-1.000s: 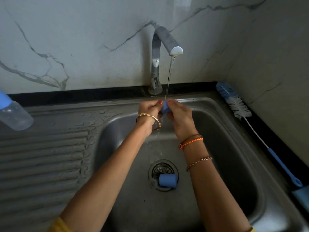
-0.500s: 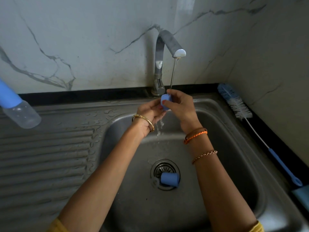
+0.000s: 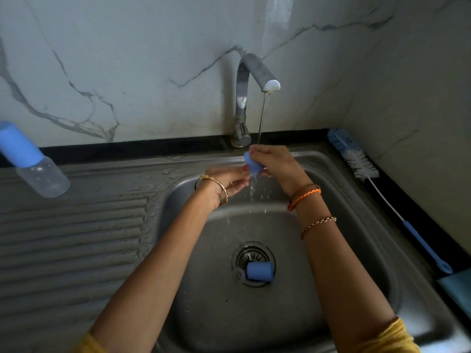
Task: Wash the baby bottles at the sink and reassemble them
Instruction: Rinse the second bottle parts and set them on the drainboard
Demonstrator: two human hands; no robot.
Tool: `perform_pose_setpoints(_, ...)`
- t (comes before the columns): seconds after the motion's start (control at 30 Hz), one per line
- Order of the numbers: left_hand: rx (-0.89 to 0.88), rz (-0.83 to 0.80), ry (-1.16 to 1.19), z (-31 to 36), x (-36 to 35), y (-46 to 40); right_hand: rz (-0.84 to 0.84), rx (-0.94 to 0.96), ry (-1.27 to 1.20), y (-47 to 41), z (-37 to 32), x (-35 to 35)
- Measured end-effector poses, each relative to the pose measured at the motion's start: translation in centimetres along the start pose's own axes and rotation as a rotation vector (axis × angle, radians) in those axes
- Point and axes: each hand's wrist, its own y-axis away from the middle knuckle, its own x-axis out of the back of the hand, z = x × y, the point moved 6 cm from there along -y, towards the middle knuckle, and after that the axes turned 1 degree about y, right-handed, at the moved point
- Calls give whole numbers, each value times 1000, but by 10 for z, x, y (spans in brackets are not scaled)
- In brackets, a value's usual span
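A thin stream of water runs from the tap [image 3: 248,80] into the steel sink [image 3: 377,250]. My right hand [image 3: 276,163] grips a small blue bottle part [image 3: 249,162] under the stream. Just below and left of it, my left hand [image 3: 224,182] lies palm up with relaxed fingers, their tips touching the blue part's lower edge, and water spills over them. A second blue cap [image 3: 259,271] lies on its side over the drain [image 3: 242,256]. An assembled baby bottle [image 3: 33,165] with a blue cap stands on the drainboard at far left.
A blue-and-white bottle brush [image 3: 362,166] lies along the counter's right edge, its handle reaching toward a teal sponge [image 3: 456,289] at the lower right. The ribbed drainboard [image 3: 76,238] fills the left side. Marble walls close the back and right.
My right hand has lifted the blue part higher into the stream and holds it alone. My left hand has let go and dropped lower with its palm turned up.
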Motion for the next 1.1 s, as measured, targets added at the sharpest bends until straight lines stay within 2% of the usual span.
perform_pose_setpoints(0.17, 5, -53, -27, 5, -13, 10, 21, 17, -176, 3, -6, 8)
perform_pose_setpoints(0.4, 12, -31, -4, 16, -24, 14, 78, -281, -886, 4, 6, 8)
perform_pose_setpoints(0.57, -30, 75, -39, 18, -14, 7, -44, -353, -1218, 8, 4, -3)
perform_pose_setpoints(0.7, -28, 125, -53, 13, -3, 1, -97, -381, -1320, 10, 0, -15)
perform_pose_setpoints(0.77, -45, 141, -64, 11, 3, -1, -117, -357, -1268, 12, 0, -16)
perform_pose_setpoints(0.83, -87, 143, -84, 11, 8, -2, -93, -357, -1206, 12, 7, -11)
perform_pose_setpoints(0.93, -125, 168, -91, 11, 11, -6, 8, -366, -1367, 4, 13, -6)
perform_pose_setpoints(1.0, -131, 204, -55, 10, 10, -8, 45, -407, -1376, -5, 12, -13)
perform_pose_setpoints(1.1, -151, 259, 24, 7, 9, -7, -170, -405, -1224, -8, -3, -35)
